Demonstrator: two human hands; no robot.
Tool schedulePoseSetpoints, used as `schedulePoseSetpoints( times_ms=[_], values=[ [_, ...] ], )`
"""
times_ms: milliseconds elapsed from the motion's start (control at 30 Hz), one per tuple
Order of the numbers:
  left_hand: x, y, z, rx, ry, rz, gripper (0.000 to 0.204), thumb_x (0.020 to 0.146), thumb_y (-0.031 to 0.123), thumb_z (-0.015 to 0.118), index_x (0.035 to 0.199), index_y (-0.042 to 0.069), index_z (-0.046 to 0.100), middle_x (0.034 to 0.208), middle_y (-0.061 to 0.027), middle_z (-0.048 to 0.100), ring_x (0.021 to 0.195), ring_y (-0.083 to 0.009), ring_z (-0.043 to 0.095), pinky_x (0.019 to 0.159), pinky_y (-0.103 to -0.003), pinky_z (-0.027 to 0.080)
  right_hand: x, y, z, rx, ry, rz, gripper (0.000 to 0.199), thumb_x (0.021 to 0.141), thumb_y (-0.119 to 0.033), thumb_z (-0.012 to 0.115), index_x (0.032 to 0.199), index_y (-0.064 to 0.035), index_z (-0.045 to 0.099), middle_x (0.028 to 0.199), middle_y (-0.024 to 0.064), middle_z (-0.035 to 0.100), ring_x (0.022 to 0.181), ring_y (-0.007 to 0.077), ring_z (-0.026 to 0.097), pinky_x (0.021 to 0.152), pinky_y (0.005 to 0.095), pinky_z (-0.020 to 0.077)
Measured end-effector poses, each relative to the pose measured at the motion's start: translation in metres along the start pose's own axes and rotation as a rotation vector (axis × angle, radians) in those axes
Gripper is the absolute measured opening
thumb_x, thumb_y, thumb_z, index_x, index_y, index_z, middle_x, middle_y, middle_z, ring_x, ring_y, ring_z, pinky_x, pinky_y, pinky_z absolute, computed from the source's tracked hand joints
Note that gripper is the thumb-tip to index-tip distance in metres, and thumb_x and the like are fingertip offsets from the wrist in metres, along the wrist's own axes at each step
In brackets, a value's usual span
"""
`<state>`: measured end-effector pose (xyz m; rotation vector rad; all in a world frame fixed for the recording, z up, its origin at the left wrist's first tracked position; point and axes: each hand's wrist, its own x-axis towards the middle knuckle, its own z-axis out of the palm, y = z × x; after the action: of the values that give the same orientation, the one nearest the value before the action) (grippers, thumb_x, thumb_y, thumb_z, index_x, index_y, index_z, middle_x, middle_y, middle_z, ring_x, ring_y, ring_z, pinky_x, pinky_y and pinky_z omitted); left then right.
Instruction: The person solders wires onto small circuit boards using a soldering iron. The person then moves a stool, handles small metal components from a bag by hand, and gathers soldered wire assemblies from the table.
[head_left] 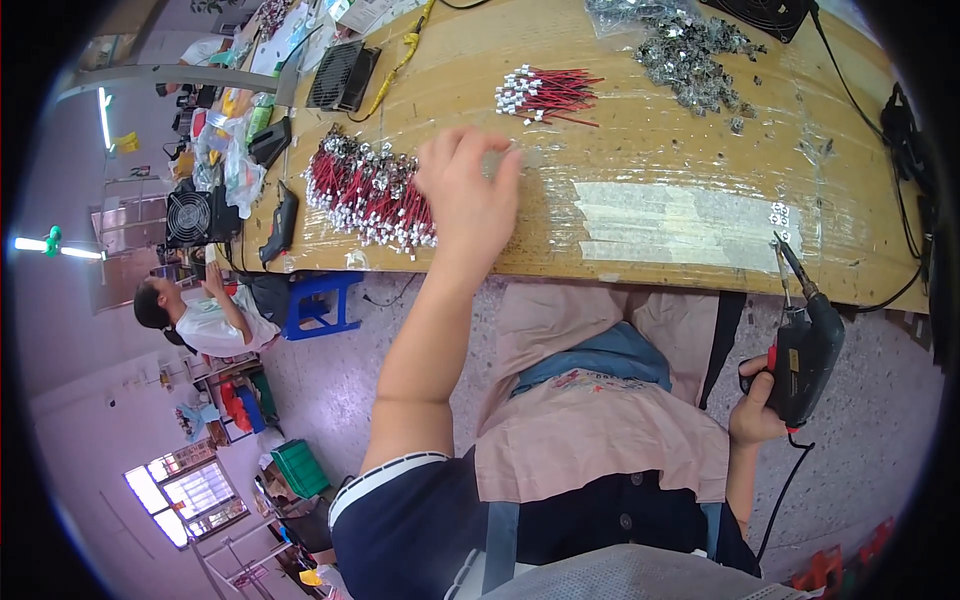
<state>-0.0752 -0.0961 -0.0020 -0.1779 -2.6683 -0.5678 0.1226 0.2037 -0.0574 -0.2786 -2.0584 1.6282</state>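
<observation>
My left hand [463,195] hangs over the table at the right end of a long heap of red wires with white connectors and metal pieces [365,195]. Its fingers are loosely curved, with a gap between thumb and forefinger, and no held thing shows. Low at the right, my right hand [758,415] grips a black soldering gun [806,365], finger at its red trigger. The gun points up, its tip by a few small metal pieces at the right end of pale tape strips [670,222]. Farther back lies a smaller bunch of red wires with white connectors [548,94].
Loose small metal parts [695,60] are heaped at the back right beside a clear plastic bag [615,18]. Another black gun-shaped tool [280,222] lies at the left edge. A blue stool [322,305] and a seated person [205,312] are at the left. The gun's cord [785,490] hangs down.
</observation>
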Motion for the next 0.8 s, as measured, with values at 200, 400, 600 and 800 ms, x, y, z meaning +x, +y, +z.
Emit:
schedulePoseSetpoints(
  times_ms=[200,400,600,800],
  values=[
    [0.032,0.004,0.036,0.032,-0.059,0.076,0.012,0.075,0.014,0.07,0.084,0.01,0.063,0.096,-0.0089,0.055,0.097,-0.0297,0.048,0.083,-0.044,0.036,-0.004,0.004,-0.005,-0.034,0.013,-0.031,0.028,0.093,-0.017,0.053,0.11,0.0051,0.048,0.072,0.009,0.057,0.065,0.0165,0.053,0.062,0.0278,0.042],
    [0.008,0.024,0.015,-0.194,-0.177,0.046,0.008,0.078,0.009,0.066,0.082,0.005,0.06,0.089,-0.0109,0.055,0.084,-0.0274,0.052,0.075,-0.039,0.041,-0.003,0.002,-0.006,0.001,0.04,0.022,0.03,0.09,-0.011,0.053,0.113,0.0071,0.049,0.07,0.0092,0.059,0.063,0.016,0.054,0.063,0.0277,0.0424],
    [-0.037,0.096,-0.004,-0.945,-0.796,-0.306,0.006,0.085,-0.002,0.059,0.083,0.001,0.054,0.088,0.0004,0.051,0.076,-0.0047,0.047,0.067,-0.019,0.039,0.032,-0.022,0.026,0.283,-0.033,0.182,0.04,0.072,0.008,0.054,0.112,0.0111,0.051,0.092,0.0168,0.063,0.06,0.0137,0.056,0.06,0.0272,0.0469],
    [-0.056,0.125,0.012,-0.994,-0.885,-0.128,0.006,0.081,0.001,0.062,0.08,0.001,0.056,0.082,-0.0031,0.05,0.069,-0.0104,0.047,0.062,-0.023,0.041,0.044,-0.035,0.038,0.472,0.072,0.36,0.017,0.076,0.004,0.068,0.092,0.0015,0.063,0.085,0.0044,0.064,0.077,0.0102,0.059,0.07,0.0247,0.0474]
  ],
)
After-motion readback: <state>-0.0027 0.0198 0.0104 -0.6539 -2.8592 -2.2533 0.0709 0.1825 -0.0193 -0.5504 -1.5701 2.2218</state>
